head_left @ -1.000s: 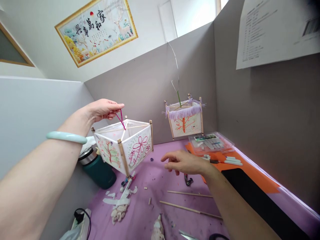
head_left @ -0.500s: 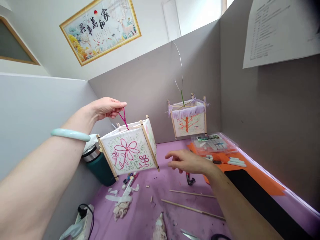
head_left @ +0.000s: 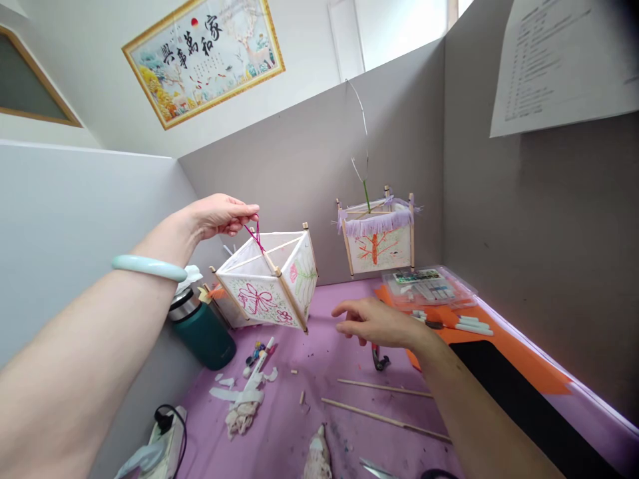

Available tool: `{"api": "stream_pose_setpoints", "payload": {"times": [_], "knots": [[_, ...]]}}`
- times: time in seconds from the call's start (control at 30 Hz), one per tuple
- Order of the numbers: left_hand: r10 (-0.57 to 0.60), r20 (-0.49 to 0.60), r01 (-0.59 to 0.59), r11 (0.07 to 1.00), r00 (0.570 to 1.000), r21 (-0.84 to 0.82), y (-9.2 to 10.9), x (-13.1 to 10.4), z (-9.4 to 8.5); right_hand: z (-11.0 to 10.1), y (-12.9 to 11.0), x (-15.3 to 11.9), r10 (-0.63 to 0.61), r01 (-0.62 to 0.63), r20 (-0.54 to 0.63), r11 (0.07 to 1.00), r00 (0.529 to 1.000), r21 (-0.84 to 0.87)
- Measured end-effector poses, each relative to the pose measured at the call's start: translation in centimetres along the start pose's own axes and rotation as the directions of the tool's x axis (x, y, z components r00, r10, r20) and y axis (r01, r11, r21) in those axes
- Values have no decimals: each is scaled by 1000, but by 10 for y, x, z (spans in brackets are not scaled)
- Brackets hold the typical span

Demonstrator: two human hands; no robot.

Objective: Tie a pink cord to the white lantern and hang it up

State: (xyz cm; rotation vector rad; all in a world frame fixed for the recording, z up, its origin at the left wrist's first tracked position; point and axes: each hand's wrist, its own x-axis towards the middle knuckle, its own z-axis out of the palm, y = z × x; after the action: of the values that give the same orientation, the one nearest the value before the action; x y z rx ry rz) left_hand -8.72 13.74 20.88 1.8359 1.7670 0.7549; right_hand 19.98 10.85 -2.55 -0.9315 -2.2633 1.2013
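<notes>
Grey partitions enclose the purple counter. From my remote seat, I see the left hand pinching a magenta cord; the painted lantern hangs below and slightly right of it, near post slanting down rightward. My right hand, empty, fingers loosely parted, sits just beside the lantern, apart from it.

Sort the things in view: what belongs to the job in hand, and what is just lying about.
Job in hand:
flowered lantern
magenta cord, pinched by the left hand
right hand, holding nothing visible

Apparently just lying about:
wooden sticks
white pens
orange sheet
teal bottle
</notes>
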Motion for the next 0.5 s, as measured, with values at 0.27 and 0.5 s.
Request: {"api": "stream_pose_setpoints", "payload": {"times": [0.27,0.5], "knots": [[-11,-30,9,999,999,-49,5,-3,8,1,-3,0,1,-1,-4,1000,1000,-16],[-2,-49,-4,994,999,-113,15,-10,20,5,-6,0,-85,80,-93,995,992,-63]]}}
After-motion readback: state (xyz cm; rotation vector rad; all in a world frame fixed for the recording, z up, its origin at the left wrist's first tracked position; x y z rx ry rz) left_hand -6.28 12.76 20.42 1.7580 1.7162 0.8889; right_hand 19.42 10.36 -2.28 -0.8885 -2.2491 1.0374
